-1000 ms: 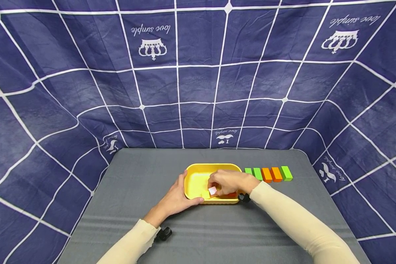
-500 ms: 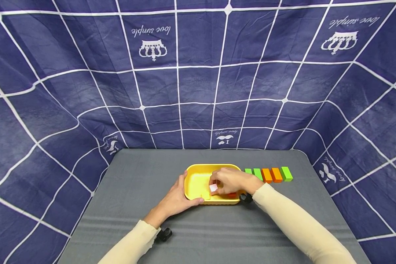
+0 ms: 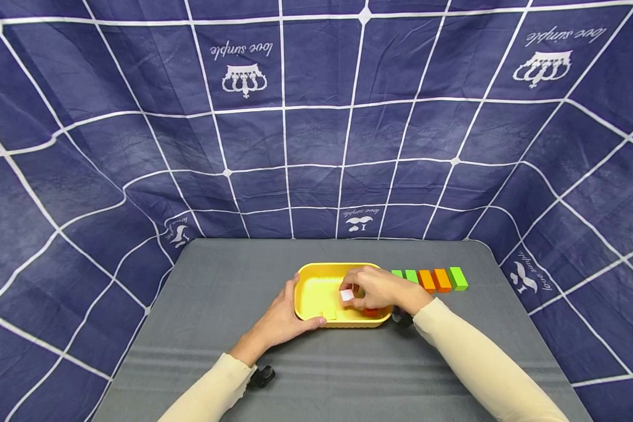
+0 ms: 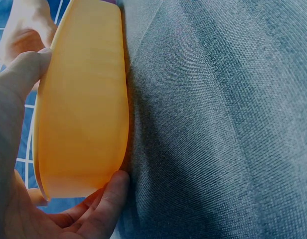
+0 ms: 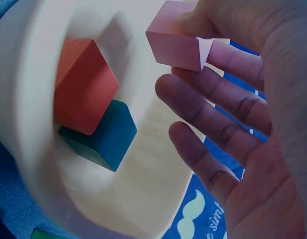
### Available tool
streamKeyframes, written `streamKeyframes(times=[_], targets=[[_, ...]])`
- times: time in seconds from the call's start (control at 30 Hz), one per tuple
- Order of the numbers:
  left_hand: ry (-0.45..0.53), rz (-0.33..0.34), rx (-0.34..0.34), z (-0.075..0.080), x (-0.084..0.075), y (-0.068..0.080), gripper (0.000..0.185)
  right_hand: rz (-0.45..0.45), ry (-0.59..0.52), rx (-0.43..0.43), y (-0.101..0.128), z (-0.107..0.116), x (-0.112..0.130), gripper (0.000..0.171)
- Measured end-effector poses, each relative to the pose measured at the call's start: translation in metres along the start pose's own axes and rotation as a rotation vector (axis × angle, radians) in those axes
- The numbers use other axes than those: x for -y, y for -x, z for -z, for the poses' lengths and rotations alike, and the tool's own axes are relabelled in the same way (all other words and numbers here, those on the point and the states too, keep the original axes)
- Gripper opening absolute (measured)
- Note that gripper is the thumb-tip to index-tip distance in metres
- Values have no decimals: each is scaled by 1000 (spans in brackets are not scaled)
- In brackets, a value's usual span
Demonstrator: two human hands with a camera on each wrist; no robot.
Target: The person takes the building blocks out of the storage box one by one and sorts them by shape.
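Observation:
My left hand (image 3: 281, 313) grips the left end of a yellow plastic bin (image 3: 310, 269), thumb over the near rim. In the left wrist view its fingers curl against the end wall of the bin (image 4: 83, 99). My right hand (image 3: 377, 287) is over the bin's right half, pinching a pink block (image 3: 346, 297) between thumb and fingers. The right wrist view shows this pink block (image 5: 176, 42) above the bin floor. Below it, a red block (image 5: 83, 84) leans on a teal block (image 5: 106, 137) by the bin wall. A yellow block (image 3: 329, 315) lies near my left thumb.
Right of the bin, a row of green and orange blocks (image 3: 442, 280) stands on the grey cloth-covered table (image 3: 232, 281); my right wrist partly overlaps it. A blue curtain (image 3: 316, 135) with white lines rises behind and at both sides.
My right hand has drawn the pink block a little to the right and away from the near rim, off the yellow block. The left hand and the bin have stayed put.

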State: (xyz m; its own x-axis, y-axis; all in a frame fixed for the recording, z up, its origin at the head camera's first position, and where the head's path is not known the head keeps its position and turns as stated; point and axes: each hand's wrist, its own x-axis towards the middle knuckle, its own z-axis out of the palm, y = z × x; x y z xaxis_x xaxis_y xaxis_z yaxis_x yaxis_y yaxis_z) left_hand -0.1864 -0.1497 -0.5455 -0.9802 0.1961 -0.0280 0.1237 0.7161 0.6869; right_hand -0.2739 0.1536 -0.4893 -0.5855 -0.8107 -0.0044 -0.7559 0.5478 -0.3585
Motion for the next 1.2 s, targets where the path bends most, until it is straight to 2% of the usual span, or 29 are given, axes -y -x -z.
streamKeyframes(times=[0.2, 0.9, 1.2], targets=[[-4, 8, 2, 0, 0, 0, 142, 23, -22, -34, 5, 2, -1, 18], [-4, 2, -1, 0, 0, 0, 142, -32, 7, -70, 28, 13, 5, 27], [0, 4, -4, -1, 0, 0, 141, -17, 23, -108, 39, 16, 4, 22]])
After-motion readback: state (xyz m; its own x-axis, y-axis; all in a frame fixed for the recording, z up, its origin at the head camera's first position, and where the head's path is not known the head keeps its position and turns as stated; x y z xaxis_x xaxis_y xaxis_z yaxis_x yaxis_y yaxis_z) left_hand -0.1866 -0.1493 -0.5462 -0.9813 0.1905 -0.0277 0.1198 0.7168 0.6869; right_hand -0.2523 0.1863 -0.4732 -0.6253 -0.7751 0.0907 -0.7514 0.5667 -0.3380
